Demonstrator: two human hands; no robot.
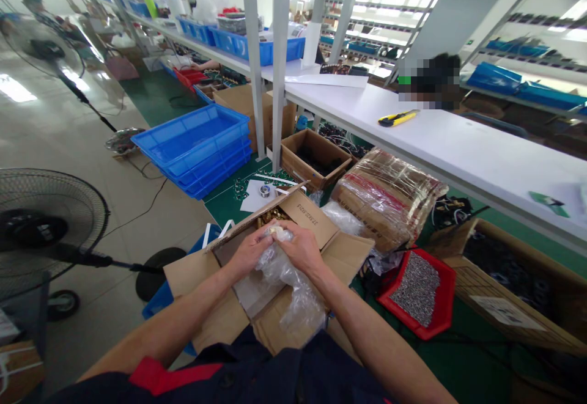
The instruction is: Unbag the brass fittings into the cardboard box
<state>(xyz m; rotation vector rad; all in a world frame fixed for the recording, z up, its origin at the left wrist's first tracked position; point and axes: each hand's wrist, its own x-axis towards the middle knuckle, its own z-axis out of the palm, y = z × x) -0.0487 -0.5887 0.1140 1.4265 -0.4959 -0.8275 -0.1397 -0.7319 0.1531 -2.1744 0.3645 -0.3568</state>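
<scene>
Over an open cardboard box, my left hand and my right hand meet at the gathered top of a clear plastic bag. Both hands have their fingers closed on the bunched plastic. The rest of the bag hangs down crumpled between my forearms and over the near flap. Just beyond my fingers, brass-coloured metal parts lie in the far part of the box. What the bag holds, if anything, I cannot make out.
Stacked blue crates stand left of the box, a standing fan further left. To the right are a plastic-wrapped carton and a red bin of small metal pieces. A yellow cutter lies on the white table.
</scene>
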